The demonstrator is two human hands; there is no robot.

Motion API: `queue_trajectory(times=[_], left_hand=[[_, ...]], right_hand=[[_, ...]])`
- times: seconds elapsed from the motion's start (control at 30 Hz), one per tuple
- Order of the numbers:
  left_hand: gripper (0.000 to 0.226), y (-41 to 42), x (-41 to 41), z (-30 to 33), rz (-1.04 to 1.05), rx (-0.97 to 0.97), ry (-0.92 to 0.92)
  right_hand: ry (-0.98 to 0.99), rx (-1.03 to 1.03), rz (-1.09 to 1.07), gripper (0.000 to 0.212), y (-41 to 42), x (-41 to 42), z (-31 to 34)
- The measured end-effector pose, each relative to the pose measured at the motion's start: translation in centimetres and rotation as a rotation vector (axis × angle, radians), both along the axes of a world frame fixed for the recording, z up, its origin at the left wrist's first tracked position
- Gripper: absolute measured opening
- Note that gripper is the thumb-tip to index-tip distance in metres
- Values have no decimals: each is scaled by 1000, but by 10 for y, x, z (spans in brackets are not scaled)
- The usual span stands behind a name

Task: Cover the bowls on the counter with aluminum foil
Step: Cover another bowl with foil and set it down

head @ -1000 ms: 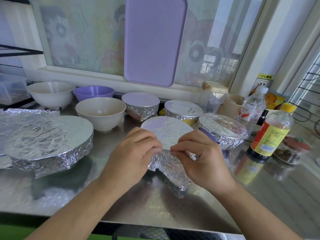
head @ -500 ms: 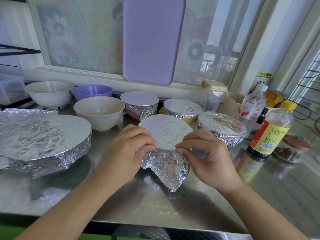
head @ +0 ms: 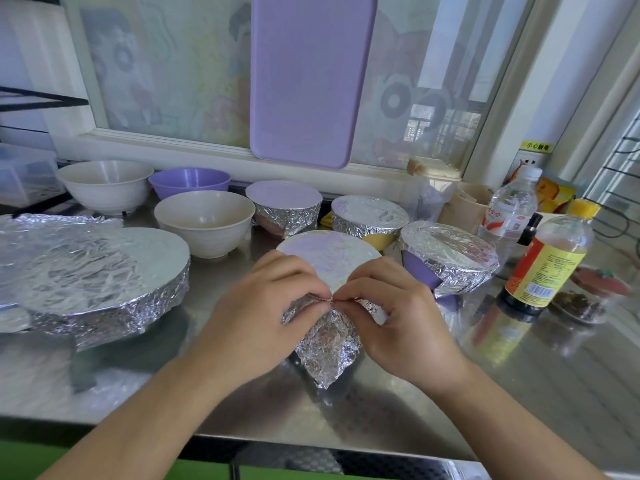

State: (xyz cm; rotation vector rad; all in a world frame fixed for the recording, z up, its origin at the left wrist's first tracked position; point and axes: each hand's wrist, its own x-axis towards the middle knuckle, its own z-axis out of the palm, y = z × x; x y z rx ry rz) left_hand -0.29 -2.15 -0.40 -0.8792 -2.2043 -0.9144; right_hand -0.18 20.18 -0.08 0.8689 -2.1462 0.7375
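A bowl with foil stretched flat over its top (head: 329, 254) stands in the middle of the steel counter (head: 519, 393). My left hand (head: 263, 313) and my right hand (head: 398, 317) meet at its near rim, each pinching the crumpled foil there. A loose foil flap (head: 327, 355) hangs down below my fingers. Three more foil-covered bowls stand behind and to the right (head: 284, 206) (head: 369, 216) (head: 448, 258). Two cream bowls (head: 204, 220) (head: 104, 183) and a purple bowl (head: 188, 181) stand uncovered at the back left.
A wide foil-covered dish (head: 104, 275) sits at the left with loose foil beside it. A sauce bottle (head: 547, 261) and a water bottle (head: 509, 209) stand at the right, near a small dish (head: 578, 303). A purple cutting board (head: 311, 77) leans on the window.
Both hands have drawn together at the near rim, so their fingertips now touch while pinching the foil. The hanging flap is gathered narrower beneath them.
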Motion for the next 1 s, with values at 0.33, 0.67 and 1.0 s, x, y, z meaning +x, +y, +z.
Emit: queue_trajectory(times=[0.33,0.67,1.0], left_hand=[[6,8,-5,-5,54,29,69],[5,7,-6,-5,52,26,36],[16,0,-7,-1,51,33,-23]], right_hand=[[-14,9,0,16,8,-3,0],[104,99,-36,10,12,-6,-7],[48,-27,-8,8,16,-4,-8]])
